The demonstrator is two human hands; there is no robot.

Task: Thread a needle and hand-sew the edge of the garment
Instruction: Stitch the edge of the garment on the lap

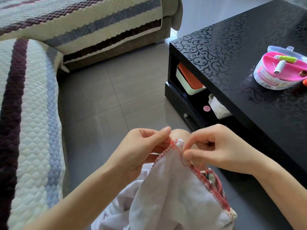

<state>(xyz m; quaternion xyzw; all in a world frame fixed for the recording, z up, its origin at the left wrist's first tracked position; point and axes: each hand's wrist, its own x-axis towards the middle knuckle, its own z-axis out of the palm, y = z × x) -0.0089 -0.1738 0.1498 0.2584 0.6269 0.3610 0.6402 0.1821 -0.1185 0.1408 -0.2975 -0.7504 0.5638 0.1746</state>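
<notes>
While left hand (pixel 141 151), right hand (pixel 216 146) pinch garment (pixel 166 188) edge, thread (pixel 179 154) loops between.

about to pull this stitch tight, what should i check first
1. Left hand grips garment edge: ok.
2. Right hand pinches thread: ok.
3. Loop free of knots: cannot tell.
4. Needle's place: cannot tell.
5. Stitches run along the edge: ok.
6. Sewing box stands on table: ok.
</notes>
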